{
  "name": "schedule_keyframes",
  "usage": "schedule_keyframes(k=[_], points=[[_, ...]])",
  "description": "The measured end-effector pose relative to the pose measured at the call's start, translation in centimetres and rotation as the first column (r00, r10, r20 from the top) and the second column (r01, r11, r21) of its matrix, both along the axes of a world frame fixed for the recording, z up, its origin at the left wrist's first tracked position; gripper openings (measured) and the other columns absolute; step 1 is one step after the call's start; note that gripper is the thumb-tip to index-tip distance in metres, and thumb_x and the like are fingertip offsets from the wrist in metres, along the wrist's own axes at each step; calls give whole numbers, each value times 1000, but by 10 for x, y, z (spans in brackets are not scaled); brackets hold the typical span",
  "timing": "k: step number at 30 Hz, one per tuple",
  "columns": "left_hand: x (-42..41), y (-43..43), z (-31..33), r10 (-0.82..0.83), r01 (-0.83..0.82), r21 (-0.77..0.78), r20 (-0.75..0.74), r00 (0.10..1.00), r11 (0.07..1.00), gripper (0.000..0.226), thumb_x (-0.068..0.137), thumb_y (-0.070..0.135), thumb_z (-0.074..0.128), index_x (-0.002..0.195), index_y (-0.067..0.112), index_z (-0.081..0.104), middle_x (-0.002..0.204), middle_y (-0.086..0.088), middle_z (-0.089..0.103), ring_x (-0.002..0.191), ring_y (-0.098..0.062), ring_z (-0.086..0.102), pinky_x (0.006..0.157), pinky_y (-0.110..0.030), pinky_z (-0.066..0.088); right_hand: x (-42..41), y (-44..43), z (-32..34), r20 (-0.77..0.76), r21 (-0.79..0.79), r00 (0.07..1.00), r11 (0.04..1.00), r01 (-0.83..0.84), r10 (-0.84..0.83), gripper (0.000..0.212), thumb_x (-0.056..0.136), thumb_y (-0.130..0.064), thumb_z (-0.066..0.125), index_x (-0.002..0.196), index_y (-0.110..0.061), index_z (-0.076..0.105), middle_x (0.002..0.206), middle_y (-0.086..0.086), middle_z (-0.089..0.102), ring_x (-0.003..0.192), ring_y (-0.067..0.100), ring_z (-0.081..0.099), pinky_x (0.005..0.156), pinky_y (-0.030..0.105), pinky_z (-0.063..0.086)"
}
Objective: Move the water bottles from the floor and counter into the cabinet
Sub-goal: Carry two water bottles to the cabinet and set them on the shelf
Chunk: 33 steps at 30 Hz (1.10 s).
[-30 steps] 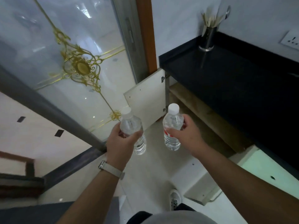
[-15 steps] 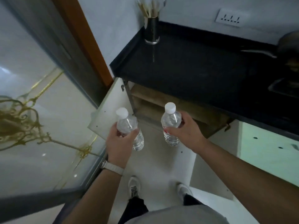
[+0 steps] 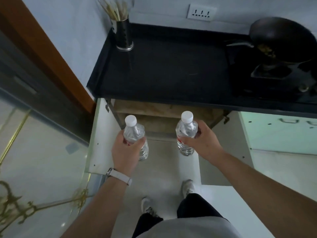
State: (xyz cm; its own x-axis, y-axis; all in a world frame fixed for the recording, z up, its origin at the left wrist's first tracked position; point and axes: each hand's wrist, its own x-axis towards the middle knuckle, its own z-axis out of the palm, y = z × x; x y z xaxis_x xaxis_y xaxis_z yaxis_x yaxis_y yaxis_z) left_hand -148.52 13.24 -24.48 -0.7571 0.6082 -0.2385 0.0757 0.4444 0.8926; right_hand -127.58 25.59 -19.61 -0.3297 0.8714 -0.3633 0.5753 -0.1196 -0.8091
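I hold two clear water bottles with white caps, one in each hand, upright above the floor. My left hand (image 3: pixel 126 151) grips the left water bottle (image 3: pixel 134 133) around its middle. My right hand (image 3: pixel 203 140) grips the right water bottle (image 3: pixel 186 130) from the right side. Both bottles hang just in front of the open cabinet (image 3: pixel 164 115) under the black counter (image 3: pixel 168 69). A wooden shelf shows inside the cabinet, and its deeper part is hidden by the counter edge.
The cabinet's two white doors stand open, the left door (image 3: pixel 101 134) and the right door (image 3: pixel 228 152). A dark utensil holder (image 3: pixel 124 37) and a black wok (image 3: pixel 281 42) sit on the counter. A glass sliding door (image 3: pixel 39 152) is at my left. My feet (image 3: pixel 187 187) are on the pale floor.
The view has swung right and squared up to the cabinet. Both hands with their bottles have come closer to the cabinet opening, and the wok and stove have come into sight.
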Motion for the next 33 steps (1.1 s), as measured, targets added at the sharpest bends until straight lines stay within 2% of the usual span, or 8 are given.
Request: schedule_keyframes(k=[2, 7, 13, 16, 19, 23, 28, 33], points=[[-3, 8, -3, -13, 13, 3, 14, 1000, 1000, 38, 75, 30, 84, 109, 25, 68, 97, 7, 73, 89, -7, 68, 70, -20, 48, 0, 6, -5, 6, -11, 1000, 1000, 13, -13, 58, 72, -38, 86, 116, -38, 47, 102, -18, 63, 91, 2, 62, 72, 18, 46], [0, 33, -11, -11, 11, -10, 45, 999, 1000, 44, 72, 31, 86, 113, 28, 69, 101, 10, 75, 93, -9, 70, 76, -25, 53, 4, 29, -22, -1, -52, 999, 997, 48, -48, 59, 72, -39, 86, 116, -39, 47, 102, -18, 63, 92, 0, 61, 72, 19, 46], [21, 70, -16, 8, -8, -57, 6, 1000, 998, 41, 72, 32, 86, 110, 29, 69, 100, 11, 75, 92, -8, 70, 82, -30, 56, 18, 68, -45, -48, -143, 997, 988, 50, -57, 58, 72, -37, 86, 117, -37, 49, 102, -17, 64, 92, 1, 62, 70, 19, 46], [35, 88, -22, 40, -41, -60, -18, 999, 997, 46, 73, 31, 87, 115, 29, 68, 105, 12, 74, 96, -7, 69, 85, -31, 57, 26, 91, -58, -61, -181, 997, 982, 45, -57, 59, 71, -40, 85, 117, -36, 49, 102, -16, 64, 91, 2, 63, 69, 19, 46], [47, 105, -34, 86, -88, -34, -31, 996, 996, 48, 75, 27, 88, 117, 28, 65, 106, 15, 72, 95, -4, 68, 84, -30, 55, 34, 115, -75, -66, -209, 997, 977, 35, -50, 55, 74, -36, 85, 116, -35, 49, 99, -17, 64, 88, 1, 62, 66, 17, 44], [56, 125, -55, 85, -86, -29, -26, 996, 996, 51, 75, 27, 88, 120, 25, 64, 106, 15, 71, 97, -4, 67, 86, -30, 55, 40, 138, -102, -53, -233, 996, 971, 53, -67, 51, 76, -31, 84, 113, -32, 49, 98, -14, 64, 87, 4, 64, 62, 18, 45], [47, 142, -92, 25, -24, -54, 20, 999, 998, 54, 69, 39, 85, 119, 27, 65, 106, 12, 74, 97, -7, 70, 87, -34, 58, 34, 151, -138, -9, -234, 996, 969, 84, -88, 56, 75, -33, 84, 119, -33, 50, 101, -16, 63, 90, 1, 62, 63, 18, 44], [19, 152, -153, -68, 71, -104, 27, 997, 992, 44, 75, 26, 87, 114, 24, 66, 102, 10, 75, 93, -6, 71, 83, -30, 57, 17, 155, -191, 1, -210, 993, 971, 113, -115, 49, 77, -32, 84, 113, -30, 51, 101, -14, 64, 88, 2, 63, 61, 15, 45]])
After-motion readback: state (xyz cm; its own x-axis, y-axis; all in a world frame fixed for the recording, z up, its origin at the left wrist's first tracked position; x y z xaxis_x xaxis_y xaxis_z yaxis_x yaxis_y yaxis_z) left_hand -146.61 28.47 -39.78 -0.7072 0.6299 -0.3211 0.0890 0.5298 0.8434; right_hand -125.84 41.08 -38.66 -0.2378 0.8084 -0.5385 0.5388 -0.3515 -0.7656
